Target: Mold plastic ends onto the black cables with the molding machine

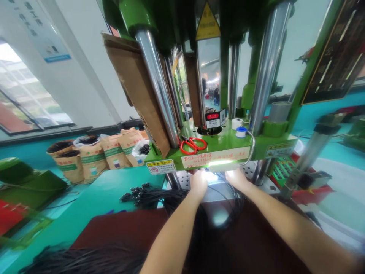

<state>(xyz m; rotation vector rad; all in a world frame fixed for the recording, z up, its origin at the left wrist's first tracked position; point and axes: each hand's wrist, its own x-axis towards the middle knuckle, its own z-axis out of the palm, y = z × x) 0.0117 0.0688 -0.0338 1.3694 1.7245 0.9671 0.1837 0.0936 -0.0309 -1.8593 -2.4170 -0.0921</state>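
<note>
Under the edge of the green press (219, 142), both my hands reach into the lit work area. My left hand (199, 183) is at the left side of the bright metal block (212, 193); glare and the lamp hide its fingers. My right hand (236, 179) is at the block's right side, its fingertips also lost in the glare. Thin black cables (228, 188) run down between the hands. What either hand grips, if anything, cannot be made out. A bundle of black cables (159, 194) with connector ends lies left of my left hand.
Above my hands is a lit lamp (224, 166). Red-handled scissors (194, 144) and a blue-and-white tape roll (241, 132) rest on the press. More black cables (85, 260) lie at front left. Paper sacks (92, 161) stand behind the green table (111, 186). Steel columns (158, 83) flank the press.
</note>
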